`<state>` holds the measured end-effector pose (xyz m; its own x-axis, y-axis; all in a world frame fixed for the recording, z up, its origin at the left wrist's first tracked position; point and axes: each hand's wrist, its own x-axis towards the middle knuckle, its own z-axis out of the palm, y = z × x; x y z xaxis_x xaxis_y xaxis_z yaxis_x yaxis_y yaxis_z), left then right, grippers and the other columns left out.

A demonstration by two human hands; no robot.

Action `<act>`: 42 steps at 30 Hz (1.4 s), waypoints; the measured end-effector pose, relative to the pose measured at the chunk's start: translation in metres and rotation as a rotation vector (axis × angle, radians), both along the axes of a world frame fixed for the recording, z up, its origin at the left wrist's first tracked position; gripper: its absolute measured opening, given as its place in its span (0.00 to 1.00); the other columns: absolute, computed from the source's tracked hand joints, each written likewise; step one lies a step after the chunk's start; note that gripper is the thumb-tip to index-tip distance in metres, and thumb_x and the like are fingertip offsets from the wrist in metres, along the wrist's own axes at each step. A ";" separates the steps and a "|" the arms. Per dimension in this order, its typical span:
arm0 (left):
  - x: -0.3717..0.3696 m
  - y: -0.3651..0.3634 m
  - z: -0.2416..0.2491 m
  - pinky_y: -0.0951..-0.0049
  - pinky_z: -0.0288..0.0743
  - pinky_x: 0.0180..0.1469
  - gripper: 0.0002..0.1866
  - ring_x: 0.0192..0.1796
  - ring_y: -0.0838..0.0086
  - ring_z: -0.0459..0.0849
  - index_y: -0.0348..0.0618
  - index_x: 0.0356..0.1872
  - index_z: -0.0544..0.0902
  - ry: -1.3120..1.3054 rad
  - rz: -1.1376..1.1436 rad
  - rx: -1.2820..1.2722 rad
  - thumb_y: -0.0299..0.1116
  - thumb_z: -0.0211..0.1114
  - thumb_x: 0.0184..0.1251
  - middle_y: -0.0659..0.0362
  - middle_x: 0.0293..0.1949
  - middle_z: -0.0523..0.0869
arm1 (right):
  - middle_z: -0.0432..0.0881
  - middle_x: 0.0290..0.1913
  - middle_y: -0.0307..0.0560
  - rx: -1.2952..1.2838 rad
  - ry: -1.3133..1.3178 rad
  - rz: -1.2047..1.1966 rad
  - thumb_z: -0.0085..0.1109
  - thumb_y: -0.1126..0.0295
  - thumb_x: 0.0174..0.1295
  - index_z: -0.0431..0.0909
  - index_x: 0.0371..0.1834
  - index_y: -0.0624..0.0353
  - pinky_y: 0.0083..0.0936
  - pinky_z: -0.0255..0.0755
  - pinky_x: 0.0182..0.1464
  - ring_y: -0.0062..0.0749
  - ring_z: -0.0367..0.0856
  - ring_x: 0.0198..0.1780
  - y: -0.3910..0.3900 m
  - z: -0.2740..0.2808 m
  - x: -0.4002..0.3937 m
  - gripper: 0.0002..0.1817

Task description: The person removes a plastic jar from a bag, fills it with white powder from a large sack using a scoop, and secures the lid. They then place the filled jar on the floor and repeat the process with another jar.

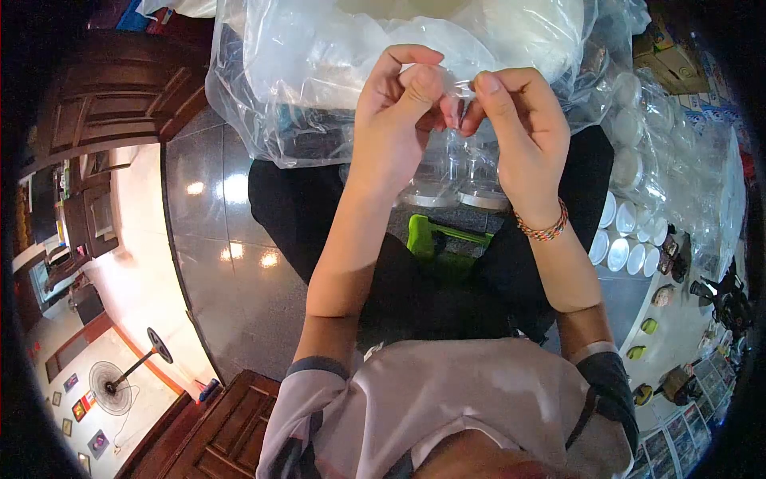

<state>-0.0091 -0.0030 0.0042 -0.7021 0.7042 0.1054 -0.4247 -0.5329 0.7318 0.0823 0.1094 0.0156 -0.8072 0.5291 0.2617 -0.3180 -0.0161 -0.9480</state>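
Pale grey fabric shirt (471,383) nearest; before clear plastic bagging (291,112), left hand (399,100) and right hand (527,112) curl close, probably for control; what they pinch, I can't tell.

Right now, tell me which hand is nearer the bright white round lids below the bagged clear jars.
Right. The right hand appears above and left of the bright white round lids in the picture; the left hand is farther left.

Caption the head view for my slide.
Left hand and right hand close together, with clear plastic sheeting behind them.
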 end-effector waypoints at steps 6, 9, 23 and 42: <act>-0.004 0.002 -0.006 0.78 0.70 0.33 0.16 0.32 0.77 0.83 0.45 0.44 0.75 -0.015 -0.025 0.049 0.28 0.73 0.60 0.59 0.30 0.86 | 0.83 0.36 0.41 -0.034 0.062 -0.024 0.58 0.71 0.70 0.77 0.44 0.64 0.17 0.74 0.40 0.18 0.80 0.36 0.001 -0.002 -0.001 0.07; -0.003 0.001 -0.001 0.78 0.72 0.35 0.18 0.34 0.78 0.84 0.45 0.44 0.75 -0.008 -0.021 -0.003 0.26 0.75 0.58 0.59 0.32 0.87 | 0.83 0.36 0.40 -0.014 0.065 -0.026 0.59 0.71 0.70 0.78 0.45 0.64 0.17 0.74 0.42 0.18 0.80 0.38 0.002 -0.006 -0.001 0.08; -0.001 -0.003 0.005 0.77 0.74 0.47 0.12 0.42 0.77 0.81 0.38 0.46 0.80 0.275 0.208 -0.267 0.23 0.69 0.63 0.61 0.39 0.84 | 0.86 0.32 0.42 0.238 0.021 -0.166 0.62 0.72 0.67 0.81 0.41 0.64 0.17 0.77 0.40 0.18 0.84 0.34 -0.001 -0.007 -0.002 0.06; 0.017 0.007 0.011 0.81 0.76 0.39 0.06 0.34 0.81 0.81 0.35 0.46 0.79 0.600 0.427 -0.396 0.24 0.58 0.73 0.60 0.33 0.83 | 0.85 0.29 0.40 0.272 -0.006 -0.189 0.63 0.71 0.66 0.82 0.39 0.64 0.16 0.76 0.38 0.16 0.82 0.32 -0.002 -0.005 -0.003 0.07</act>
<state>0.0079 0.0043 0.0156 -0.8208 0.4540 0.3467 0.2767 -0.2151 0.9366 0.0796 0.1073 0.0101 -0.7036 0.5811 0.4090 -0.2853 0.2962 -0.9115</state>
